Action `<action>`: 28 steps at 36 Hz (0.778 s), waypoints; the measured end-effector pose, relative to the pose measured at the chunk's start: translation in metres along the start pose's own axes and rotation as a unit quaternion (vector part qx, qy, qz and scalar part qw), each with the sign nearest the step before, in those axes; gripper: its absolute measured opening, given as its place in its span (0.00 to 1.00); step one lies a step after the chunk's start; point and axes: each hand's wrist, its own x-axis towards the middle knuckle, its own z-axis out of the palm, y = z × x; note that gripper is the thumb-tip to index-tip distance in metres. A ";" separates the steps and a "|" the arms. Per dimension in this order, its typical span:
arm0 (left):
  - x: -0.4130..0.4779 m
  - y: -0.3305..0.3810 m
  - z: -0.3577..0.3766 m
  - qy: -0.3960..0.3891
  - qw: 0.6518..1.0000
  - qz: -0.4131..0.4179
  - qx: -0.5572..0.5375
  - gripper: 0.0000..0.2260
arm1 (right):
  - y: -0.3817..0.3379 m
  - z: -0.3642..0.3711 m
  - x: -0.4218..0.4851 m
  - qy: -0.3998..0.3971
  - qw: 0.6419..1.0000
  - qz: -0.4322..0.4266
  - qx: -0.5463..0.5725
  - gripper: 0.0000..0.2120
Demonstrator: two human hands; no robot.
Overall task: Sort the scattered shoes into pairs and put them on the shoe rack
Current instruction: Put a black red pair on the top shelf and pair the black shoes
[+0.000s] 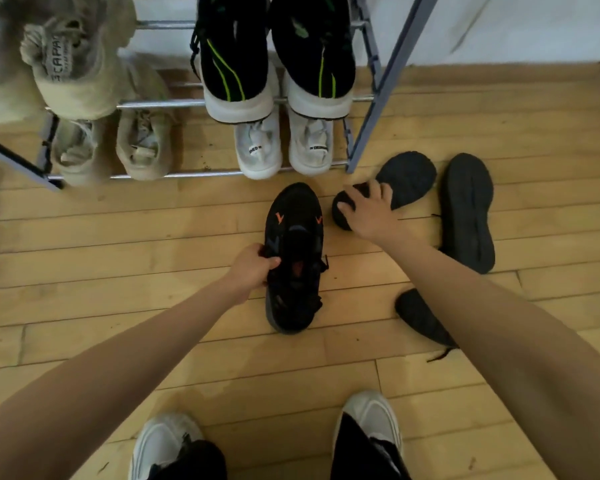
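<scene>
A black sneaker with orange marks (297, 233) stands upright on the wooden floor in the middle, and my left hand (253, 268) grips its left side near the collar. To its right an overturned black shoe (406, 178) lies sole up; my right hand (368, 209) rests on its near end with fingers curled over it. Another black shoe (468, 213) lies sole up further right. A fourth black shoe (420, 317) shows partly from under my right forearm. The shoe rack (174, 105) stands at the top of the view.
The rack's upper shelf carries beige sneakers (70, 74) and black sneakers with green stripes (274, 57). Its lower shelf holds beige sneakers (118, 147) and white sneakers (284, 147). A grey rack leg (374, 109) stands just beyond the overturned shoe. My own feet in white shoes (271, 441) are at the bottom.
</scene>
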 end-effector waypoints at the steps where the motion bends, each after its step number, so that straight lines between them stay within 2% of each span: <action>1: 0.001 -0.001 0.001 0.006 1.000 -0.002 0.011 0.11 | -0.002 0.000 0.003 -0.009 1.000 0.004 0.000 0.24; 6: -0.003 -0.001 0.007 0.026 0.999 -0.007 0.035 0.16 | -0.009 -0.003 0.007 -0.011 0.996 0.079 0.027 0.31; 9: -0.009 -0.002 0.015 0.032 0.999 0.005 0.024 0.19 | 0.000 -0.002 -0.004 0.063 0.986 0.149 0.037 0.41; 15: -0.016 -0.010 0.020 0.052 0.996 0.031 0.069 0.27 | 0.029 -0.001 -0.027 0.153 0.969 0.150 0.123 0.41; 17: -0.017 -0.012 0.020 0.053 0.995 0.040 0.078 0.27 | 0.040 0.001 -0.035 0.174 0.957 0.139 0.184 0.41; 23: -0.020 -0.014 0.019 0.055 0.993 0.046 0.098 0.29 | 0.071 0.011 -0.066 0.232 0.886 0.132 0.379 0.38; 25: -0.020 -0.014 0.020 0.054 0.993 0.046 0.095 0.29 | 0.082 0.014 -0.077 0.226 0.849 0.135 0.458 0.37; 28: -0.019 -0.013 0.020 0.061 0.994 0.044 0.075 0.29 | 0.097 0.020 -0.093 0.191 0.775 0.111 0.592 0.32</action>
